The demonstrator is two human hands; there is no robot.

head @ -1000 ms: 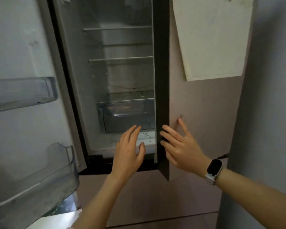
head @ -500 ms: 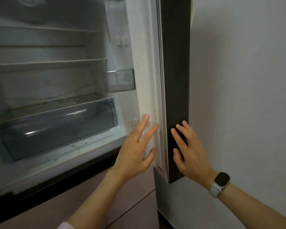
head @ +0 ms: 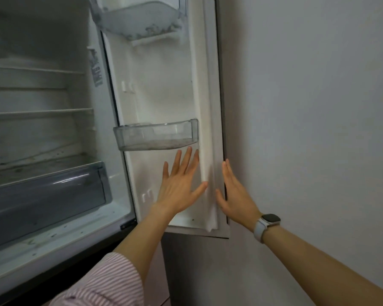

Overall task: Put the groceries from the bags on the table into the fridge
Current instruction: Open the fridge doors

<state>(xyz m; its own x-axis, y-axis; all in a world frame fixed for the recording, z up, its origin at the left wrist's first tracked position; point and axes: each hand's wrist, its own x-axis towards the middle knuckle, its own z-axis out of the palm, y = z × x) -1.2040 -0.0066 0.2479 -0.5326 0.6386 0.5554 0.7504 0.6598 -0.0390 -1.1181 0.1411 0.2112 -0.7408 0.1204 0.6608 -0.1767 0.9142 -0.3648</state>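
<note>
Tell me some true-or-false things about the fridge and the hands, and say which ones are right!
1. The fridge door is open. True.
2. The left hand grips a milk bottle. False: its fingers are spread flat and it holds nothing.
3. A watch sits on the right wrist. True.
4. The door bin above the left hand is packed with groceries. False: no groceries show in it.
5. The right hand is at the door's outer edge, fingers straight. True.
</note>
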